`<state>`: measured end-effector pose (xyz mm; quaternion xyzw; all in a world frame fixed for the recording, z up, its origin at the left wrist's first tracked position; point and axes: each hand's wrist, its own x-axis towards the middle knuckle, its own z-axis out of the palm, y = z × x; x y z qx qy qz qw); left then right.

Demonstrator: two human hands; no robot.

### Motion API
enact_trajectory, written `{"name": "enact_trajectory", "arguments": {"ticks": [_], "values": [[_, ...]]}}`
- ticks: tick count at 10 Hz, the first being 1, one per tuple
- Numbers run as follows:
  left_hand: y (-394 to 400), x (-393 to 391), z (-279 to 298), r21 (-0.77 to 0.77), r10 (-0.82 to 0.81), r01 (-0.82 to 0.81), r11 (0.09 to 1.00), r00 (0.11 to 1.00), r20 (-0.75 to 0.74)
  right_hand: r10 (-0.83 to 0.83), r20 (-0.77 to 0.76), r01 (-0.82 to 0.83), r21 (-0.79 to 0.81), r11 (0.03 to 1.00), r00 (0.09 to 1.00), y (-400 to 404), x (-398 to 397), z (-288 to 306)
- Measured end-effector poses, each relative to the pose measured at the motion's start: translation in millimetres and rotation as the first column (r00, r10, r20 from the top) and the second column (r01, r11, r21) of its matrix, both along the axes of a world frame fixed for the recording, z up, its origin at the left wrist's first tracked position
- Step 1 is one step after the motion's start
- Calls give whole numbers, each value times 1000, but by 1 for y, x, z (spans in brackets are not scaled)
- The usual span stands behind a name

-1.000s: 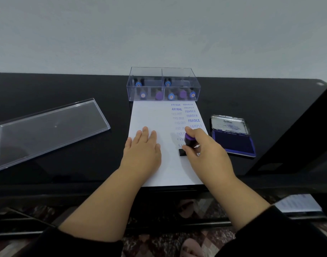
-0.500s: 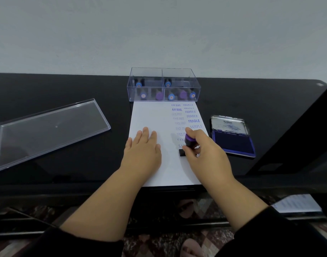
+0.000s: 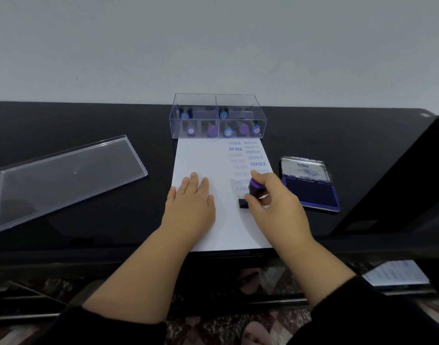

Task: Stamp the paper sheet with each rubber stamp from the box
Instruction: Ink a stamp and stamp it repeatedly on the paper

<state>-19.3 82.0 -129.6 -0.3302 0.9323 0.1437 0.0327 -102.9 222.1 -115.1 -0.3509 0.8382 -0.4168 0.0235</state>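
A white paper sheet lies on the black table, with blue stamped words such as AIR MAIL and FRAGILE down its right half. My left hand rests flat on the sheet, fingers straight. My right hand grips a purple-handled rubber stamp, whose black base presses on the paper below the stamped rows. Behind the sheet stands a clear plastic box holding several blue and purple stamps.
An open ink pad with a blue pad and metal lid lies right of the sheet. The clear box lid lies at the left. A dark slanted object stands at the right edge. The table's front edge is close to me.
Almost nothing differs. The right hand keeps the stamp pressed at the same spot on the paper, and the left hand stays flat on the sheet.
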Motion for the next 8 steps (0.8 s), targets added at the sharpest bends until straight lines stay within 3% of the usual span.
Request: {"name": "enact_trajectory", "arguments": {"ticks": [2,3,8], "values": [[2,1,1,1,3,-3,1000,1000,-1,-56,194,123,-348,929,979,6,-12,10],[2,1,1,7,5,-5,1000,1000,1,-40,243,148,-446,883,969,7,-18,11],[2,1,0,-8,9,-9,1000,1000,-2,-32,250,160,-511,845,968,11,-27,17]]}}
